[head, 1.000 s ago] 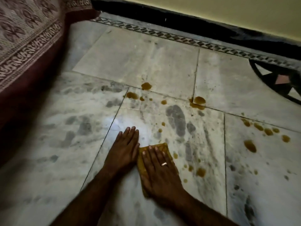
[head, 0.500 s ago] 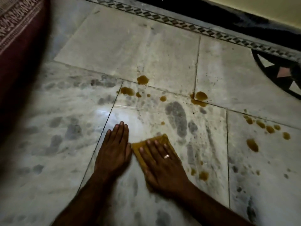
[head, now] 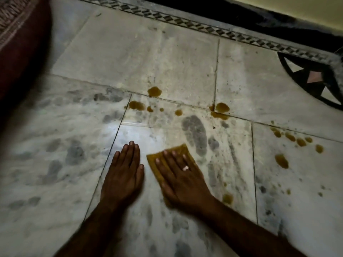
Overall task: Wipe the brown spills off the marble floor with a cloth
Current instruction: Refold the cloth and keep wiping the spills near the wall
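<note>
A mustard-yellow cloth lies flat on the marble floor. My right hand presses on it with straight fingers and hides most of it. Just left of the cloth, my left hand rests flat on the bare floor. Brown spills dot the marble: a puddle and smaller drops ahead of my hands, a puddle on the tile joint, a row of drops and a larger blot to the right, and one spot beside my right wrist.
A dark red patterned fabric hangs along the left edge. A patterned inlay border and a black skirting run along the far wall. A dark geometric floor inlay sits at the right.
My right hand has slid the cloth forward and to the right over small drops. The camera view has shifted down and left. My left hand stays flat beside it.
</note>
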A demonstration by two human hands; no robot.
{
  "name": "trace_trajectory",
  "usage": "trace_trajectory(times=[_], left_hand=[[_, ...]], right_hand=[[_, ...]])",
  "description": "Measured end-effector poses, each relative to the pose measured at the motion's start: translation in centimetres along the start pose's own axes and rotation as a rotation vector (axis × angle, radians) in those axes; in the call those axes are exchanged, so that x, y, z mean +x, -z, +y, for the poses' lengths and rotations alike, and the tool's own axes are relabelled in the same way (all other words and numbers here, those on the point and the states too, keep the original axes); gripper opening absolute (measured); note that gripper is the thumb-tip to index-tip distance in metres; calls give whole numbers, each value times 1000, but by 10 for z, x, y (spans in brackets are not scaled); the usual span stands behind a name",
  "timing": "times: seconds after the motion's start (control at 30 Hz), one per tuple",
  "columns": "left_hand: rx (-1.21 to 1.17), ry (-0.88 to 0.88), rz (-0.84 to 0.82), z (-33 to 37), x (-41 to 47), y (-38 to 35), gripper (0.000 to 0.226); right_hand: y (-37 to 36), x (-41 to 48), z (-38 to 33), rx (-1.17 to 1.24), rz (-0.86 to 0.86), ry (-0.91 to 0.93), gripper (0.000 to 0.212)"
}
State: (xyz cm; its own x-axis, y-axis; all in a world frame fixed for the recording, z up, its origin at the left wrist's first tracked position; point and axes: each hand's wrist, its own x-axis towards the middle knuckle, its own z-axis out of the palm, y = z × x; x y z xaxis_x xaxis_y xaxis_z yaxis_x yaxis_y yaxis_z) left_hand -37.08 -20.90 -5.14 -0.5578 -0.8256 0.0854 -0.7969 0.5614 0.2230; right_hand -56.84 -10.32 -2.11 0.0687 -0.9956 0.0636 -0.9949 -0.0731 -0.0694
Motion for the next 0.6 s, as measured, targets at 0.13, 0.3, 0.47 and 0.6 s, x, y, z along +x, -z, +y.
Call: trace_trajectory(times=[0.13,0.3,0.47,0.6], left_hand=[[25,37,-21,3,0,0,64],[19,24,-44,8,1,2,64],[43,22,-98,7,1,3,62],[39,50,-134,19,-10,5,67]], right_hand=[[0,-41,53,-83,-31,-87,61],[-4,25,65,-2,-67,-349,68],[-9,26,10,41,-17,-104,66],[2,-75,-22,99,39,-10,67]])
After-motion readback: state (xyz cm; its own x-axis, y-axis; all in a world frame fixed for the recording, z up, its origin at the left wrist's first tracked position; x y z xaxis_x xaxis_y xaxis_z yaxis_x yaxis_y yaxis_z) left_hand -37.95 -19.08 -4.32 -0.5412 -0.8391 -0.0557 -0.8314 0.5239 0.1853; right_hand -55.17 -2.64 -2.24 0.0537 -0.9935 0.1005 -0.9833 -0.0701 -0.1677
